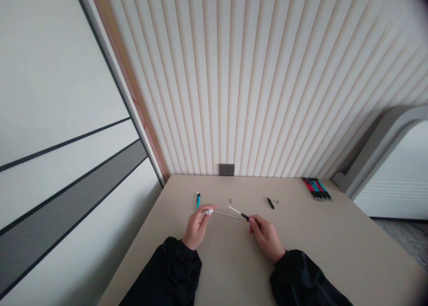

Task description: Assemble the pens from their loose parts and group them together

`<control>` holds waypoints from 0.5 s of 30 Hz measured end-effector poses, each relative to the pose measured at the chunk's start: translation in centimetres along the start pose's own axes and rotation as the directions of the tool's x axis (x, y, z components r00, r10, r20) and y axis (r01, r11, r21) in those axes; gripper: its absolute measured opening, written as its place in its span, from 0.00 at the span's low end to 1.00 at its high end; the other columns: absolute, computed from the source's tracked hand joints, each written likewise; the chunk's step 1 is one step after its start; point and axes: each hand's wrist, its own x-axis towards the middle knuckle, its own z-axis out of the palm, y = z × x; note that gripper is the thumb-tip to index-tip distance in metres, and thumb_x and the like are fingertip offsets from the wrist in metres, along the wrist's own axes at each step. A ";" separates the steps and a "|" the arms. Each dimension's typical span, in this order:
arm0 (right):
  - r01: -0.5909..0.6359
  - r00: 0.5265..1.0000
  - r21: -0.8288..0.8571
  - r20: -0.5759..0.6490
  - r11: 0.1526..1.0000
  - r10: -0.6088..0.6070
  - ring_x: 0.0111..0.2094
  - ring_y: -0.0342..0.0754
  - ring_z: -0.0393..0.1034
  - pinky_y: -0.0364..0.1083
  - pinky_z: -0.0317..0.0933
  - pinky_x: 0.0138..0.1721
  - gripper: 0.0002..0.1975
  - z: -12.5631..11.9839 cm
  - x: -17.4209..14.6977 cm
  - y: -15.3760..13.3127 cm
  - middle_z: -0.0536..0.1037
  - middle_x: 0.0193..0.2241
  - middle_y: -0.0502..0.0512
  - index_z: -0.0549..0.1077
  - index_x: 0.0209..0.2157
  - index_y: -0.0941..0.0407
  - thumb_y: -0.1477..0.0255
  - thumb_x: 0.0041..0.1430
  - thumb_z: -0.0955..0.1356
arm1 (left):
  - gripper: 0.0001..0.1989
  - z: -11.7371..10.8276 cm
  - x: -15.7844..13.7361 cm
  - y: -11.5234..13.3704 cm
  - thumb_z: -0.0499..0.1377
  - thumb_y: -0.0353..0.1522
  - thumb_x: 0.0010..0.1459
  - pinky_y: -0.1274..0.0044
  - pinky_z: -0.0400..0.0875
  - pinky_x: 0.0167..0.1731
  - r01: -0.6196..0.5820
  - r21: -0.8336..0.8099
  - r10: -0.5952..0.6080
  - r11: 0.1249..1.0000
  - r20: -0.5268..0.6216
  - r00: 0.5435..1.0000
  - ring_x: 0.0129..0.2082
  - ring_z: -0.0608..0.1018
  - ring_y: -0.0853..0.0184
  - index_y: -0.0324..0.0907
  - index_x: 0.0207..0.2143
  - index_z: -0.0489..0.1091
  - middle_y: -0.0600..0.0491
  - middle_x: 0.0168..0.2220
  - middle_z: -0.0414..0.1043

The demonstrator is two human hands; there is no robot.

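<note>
My left hand (197, 225) pinches a short white tube-like piece (209, 212) between thumb and fingers. My right hand (266, 235) grips a black pen part (245, 217) with a thin white rod (234, 209) sticking out toward the left. Between the two hands a slim grey pen refill (227, 215) lies on the tan table (234, 270). Just beyond my left hand is a blue pen barrel (198, 201) with a black clip. A tiny metallic piece (230, 200), perhaps a spring, lies farther back in the middle.
A short black pen piece (270, 203) and a small metallic bit (276, 201) lie at the back right. Several red, blue and black pens (317, 189) are lined up near the far right corner. A socket (226, 170) sits on the ribbed wall behind; a white cabinet panel (83, 234) stands left.
</note>
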 end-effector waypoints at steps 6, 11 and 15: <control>0.032 0.999 -0.018 0.042 0.999 -0.032 0.23 0.45 0.62 0.42 0.52 0.26 0.19 0.1 -0.2 -0.4 0.70 0.21 0.50 0.71 0.30 0.56 0.59 0.65 0.58 | 0.11 -0.2 -0.1 -0.3 0.49 0.31 0.66 0.70 0.70 0.48 -0.074 0.107 0.072 0.992 0.021 0.997 0.48 0.75 0.64 0.41 0.46 0.67 0.45 0.46 0.74; 0.040 0.999 -0.030 0.035 0.999 -0.038 0.23 0.45 0.62 0.41 0.52 0.25 0.19 0.2 -0.2 -0.4 0.69 0.21 0.50 0.70 0.29 0.56 0.59 0.65 0.58 | 0.09 -0.1 -0.2 -0.7 0.49 0.31 0.65 0.72 0.73 0.44 -0.118 0.203 0.118 0.972 0.012 0.993 0.44 0.77 0.65 0.40 0.42 0.68 0.46 0.43 0.75; 0.048 0.998 -0.044 0.038 0.998 -0.046 0.23 0.45 0.63 0.42 0.53 0.26 0.19 0.3 -0.2 -0.5 0.70 0.21 0.50 0.70 0.29 0.56 0.59 0.65 0.58 | 0.09 -0.1 -0.2 -0.8 0.49 0.29 0.65 0.72 0.73 0.45 -0.146 0.206 0.159 0.968 -0.048 0.986 0.45 0.77 0.65 0.41 0.44 0.66 0.46 0.43 0.75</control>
